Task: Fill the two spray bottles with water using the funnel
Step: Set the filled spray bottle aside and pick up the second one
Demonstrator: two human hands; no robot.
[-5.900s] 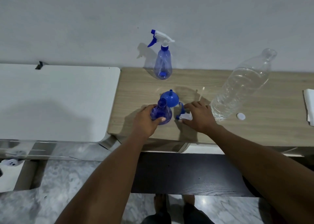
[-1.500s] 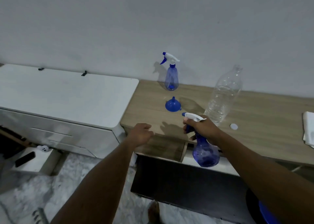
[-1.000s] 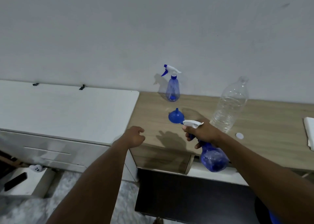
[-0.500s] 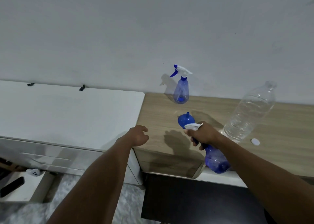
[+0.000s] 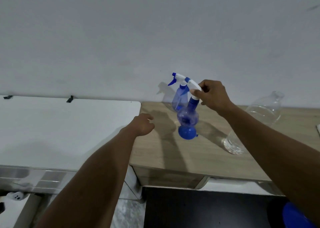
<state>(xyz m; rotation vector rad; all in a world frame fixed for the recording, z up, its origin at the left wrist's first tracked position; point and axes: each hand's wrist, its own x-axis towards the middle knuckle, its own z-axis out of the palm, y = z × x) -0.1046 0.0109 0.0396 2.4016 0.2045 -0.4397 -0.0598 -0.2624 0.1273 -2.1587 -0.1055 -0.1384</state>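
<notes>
My right hand [image 5: 212, 95] grips the white trigger head of a blue spray bottle [image 5: 187, 116] and holds it in the air above the wooden table [image 5: 166, 151], just over the blue funnel [image 5: 187, 132], which lies mouth down. A second blue spray bottle [image 5: 179, 96] stands at the wall behind, partly hidden by the held one. My left hand [image 5: 142, 125] hovers over the table's left edge with fingers loosely curled, holding nothing. A large clear water bottle [image 5: 258, 122] stands to the right, partly behind my right forearm.
A white cabinet top [image 5: 65, 131] adjoins the table on the left. The wall [image 5: 155, 37] runs close behind the table. A blue object [image 5: 294, 217] shows at the bottom right below the table.
My right hand has lifted the spray bottle from below the table's front edge up and back over the funnel. The left hand stayed near the table's left edge.
</notes>
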